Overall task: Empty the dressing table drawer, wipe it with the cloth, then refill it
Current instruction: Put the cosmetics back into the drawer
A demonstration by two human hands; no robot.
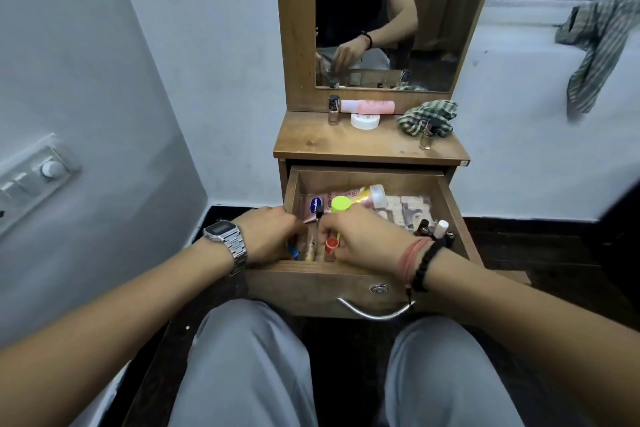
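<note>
Both hands are in the drawer (pixel 450 204): left hand (pixel 268 236) grip hidden, right hand (pixel 360 239) pinching small tubes (pixel 331 246). Grab near-left clutter first, park it on the counter (pixel 363 146).

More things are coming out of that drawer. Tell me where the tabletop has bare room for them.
The front strip of the tabletop is bare, from its left edge to the small glass bottle at the right. A smaller gap lies between the white round tin and the checked cloth. The back is crowded: dark-capped bottle, pink tube, tin and cloth.
</note>
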